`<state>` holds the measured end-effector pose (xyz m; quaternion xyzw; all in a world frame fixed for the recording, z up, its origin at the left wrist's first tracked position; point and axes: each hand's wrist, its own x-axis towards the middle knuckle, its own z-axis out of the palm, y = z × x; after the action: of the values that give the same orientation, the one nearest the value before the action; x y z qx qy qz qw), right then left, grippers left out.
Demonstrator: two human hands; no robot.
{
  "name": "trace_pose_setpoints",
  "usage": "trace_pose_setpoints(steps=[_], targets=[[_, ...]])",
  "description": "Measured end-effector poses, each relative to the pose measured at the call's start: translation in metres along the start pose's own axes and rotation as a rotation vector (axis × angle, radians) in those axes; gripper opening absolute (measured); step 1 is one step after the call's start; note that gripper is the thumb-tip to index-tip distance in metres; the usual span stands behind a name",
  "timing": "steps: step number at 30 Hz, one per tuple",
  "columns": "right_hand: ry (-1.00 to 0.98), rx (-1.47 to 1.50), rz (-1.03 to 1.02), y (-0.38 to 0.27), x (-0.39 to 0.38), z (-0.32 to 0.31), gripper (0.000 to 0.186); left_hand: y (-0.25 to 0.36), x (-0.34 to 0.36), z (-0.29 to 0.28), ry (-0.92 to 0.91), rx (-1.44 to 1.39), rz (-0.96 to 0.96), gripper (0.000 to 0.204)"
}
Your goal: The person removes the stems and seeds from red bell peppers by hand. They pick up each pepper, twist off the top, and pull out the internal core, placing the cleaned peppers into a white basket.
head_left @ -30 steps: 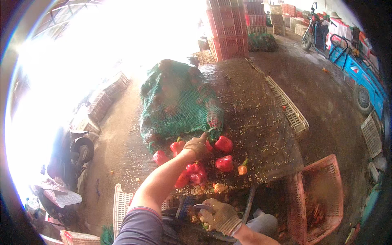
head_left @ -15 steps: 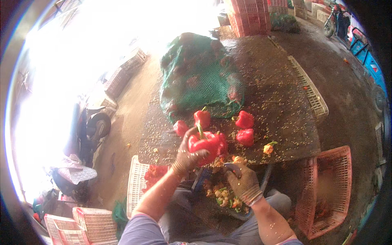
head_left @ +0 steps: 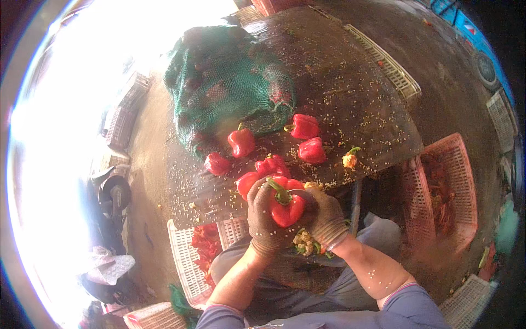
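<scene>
Since half a second ago the right hand (head_left: 327,216) has closed in on the red pepper (head_left: 289,212), which the left hand's (head_left: 263,216) fingers cup from nine o'clock, while the right's curl round a mostly hidden curved blade (head_left: 298,191) at its stem. From there, six other red peppers (head_left: 241,142) lie between ten and one o'clock, one yellowish core (head_left: 349,160) at two, one green net bag (head_left: 224,88) at eleven. Seeds speckle the dark table (head_left: 378,131); one pink crate (head_left: 466,192) stands at three, one blue vehicle (head_left: 464,26) between one and two.

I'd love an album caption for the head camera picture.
Gloved fingers cradle a red pepper before a green net sack on a seed-strewn table.
</scene>
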<state>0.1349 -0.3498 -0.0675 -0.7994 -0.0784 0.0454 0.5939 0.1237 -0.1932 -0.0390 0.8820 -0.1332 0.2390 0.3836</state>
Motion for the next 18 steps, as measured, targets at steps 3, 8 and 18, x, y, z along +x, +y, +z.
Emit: trace_pose_setpoints(steps=[3,8,18], targets=[[-0.015,-0.160,0.054,-0.007,0.004,0.006,0.031,-0.006,-0.004,0.006,0.058,-0.032,-0.031,0.107],[0.008,-0.182,-0.141,0.006,0.013,0.034,0.025,-0.008,0.008,0.002,0.247,-0.243,-0.268,0.108],[-0.199,0.173,0.229,0.001,0.006,0.030,0.023,-0.073,0.027,-0.032,0.271,-1.444,-0.757,0.060]])
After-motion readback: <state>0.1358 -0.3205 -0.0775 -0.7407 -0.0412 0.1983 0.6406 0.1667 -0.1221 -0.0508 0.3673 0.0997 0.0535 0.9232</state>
